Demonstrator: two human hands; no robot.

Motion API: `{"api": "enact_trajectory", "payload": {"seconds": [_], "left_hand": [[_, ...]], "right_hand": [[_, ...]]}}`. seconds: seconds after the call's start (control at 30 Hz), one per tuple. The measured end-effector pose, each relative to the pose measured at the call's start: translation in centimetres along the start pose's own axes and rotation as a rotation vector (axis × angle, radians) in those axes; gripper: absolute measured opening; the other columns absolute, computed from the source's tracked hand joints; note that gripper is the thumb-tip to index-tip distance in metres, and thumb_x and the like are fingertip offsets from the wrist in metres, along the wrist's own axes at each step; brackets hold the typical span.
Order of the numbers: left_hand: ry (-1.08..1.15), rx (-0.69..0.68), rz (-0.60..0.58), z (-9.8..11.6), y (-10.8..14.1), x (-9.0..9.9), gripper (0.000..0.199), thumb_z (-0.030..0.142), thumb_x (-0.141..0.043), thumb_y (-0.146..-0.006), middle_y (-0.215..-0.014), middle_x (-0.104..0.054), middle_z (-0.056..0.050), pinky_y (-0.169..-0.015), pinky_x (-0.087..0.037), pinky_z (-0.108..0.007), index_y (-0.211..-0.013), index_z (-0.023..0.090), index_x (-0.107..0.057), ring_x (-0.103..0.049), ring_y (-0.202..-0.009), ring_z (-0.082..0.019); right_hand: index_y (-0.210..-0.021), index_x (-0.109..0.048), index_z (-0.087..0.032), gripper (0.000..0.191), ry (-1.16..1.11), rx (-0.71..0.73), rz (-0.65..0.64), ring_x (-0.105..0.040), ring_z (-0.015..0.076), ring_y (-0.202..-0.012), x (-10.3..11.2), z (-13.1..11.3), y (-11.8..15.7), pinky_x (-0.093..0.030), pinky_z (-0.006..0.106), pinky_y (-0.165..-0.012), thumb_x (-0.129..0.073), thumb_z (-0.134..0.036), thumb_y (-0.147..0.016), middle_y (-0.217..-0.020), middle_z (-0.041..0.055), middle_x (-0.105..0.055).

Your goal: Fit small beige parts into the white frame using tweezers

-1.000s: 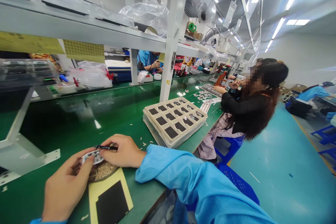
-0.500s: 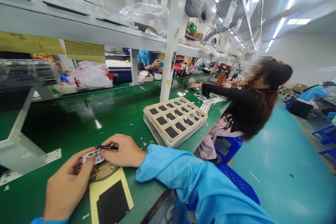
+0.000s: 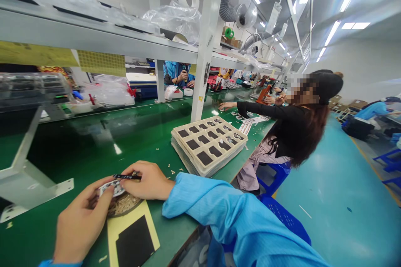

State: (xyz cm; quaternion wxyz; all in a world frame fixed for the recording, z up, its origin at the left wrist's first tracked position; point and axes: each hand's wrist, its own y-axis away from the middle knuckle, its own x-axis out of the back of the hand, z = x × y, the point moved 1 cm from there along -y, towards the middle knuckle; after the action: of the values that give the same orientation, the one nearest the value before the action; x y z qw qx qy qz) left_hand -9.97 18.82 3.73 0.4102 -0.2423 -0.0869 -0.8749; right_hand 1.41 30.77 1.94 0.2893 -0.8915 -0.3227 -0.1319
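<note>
My left hand [image 3: 83, 212] is closed around the edge of a small white part with grey and dark markings [image 3: 112, 188], thumb on top. Pinched in the fingers of my right hand [image 3: 147, 180] are what look like slim black tweezers [image 3: 128, 177] with pale lettering, lying over the part; their tip is hidden. Beneath both hands is a round piece covered in tan bits [image 3: 125, 205], partly covered by my fingers. It overlaps the top of a yellow sheet [image 3: 113, 238] carrying a black cut-cornered patch [image 3: 136, 240].
A stack of cream trays [image 3: 191, 154] with black pads and small parts in its pockets stands right of my hands. Tan scraps [image 3: 171, 172] dot the green bench [image 3: 94, 144]. A metal bracket [image 3: 40, 185] stands left. A co-worker in black [image 3: 282, 127] sits farther right, one arm over the bench.
My hands hold nearly the same pose over the part. The co-worker's outstretched hand has shifted slightly left along the bench, and their head has moved a little left.
</note>
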Motion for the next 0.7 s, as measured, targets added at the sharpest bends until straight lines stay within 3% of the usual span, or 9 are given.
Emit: {"api": "enact_trajectory", "payload": {"seconds": [0.7], "left_hand": [[-0.004, -0.020, -0.016, 0.15, 0.05, 0.05, 0.059, 0.058, -0.058, -0.066, -0.097, -0.076, -0.003, -0.077, -0.057, -0.031, -0.112, 0.023, -0.073, -0.072, -0.090, -0.026]], "right_hand": [[-0.103, -0.074, -0.022, 0.019, 0.019, 0.016, 0.003, -0.070, 0.0158, -0.095, -0.03, -0.11, -0.02, -0.055, 0.024, -0.085, -0.071, -0.030, -0.086, -0.102, 0.0019, -0.074]]}}
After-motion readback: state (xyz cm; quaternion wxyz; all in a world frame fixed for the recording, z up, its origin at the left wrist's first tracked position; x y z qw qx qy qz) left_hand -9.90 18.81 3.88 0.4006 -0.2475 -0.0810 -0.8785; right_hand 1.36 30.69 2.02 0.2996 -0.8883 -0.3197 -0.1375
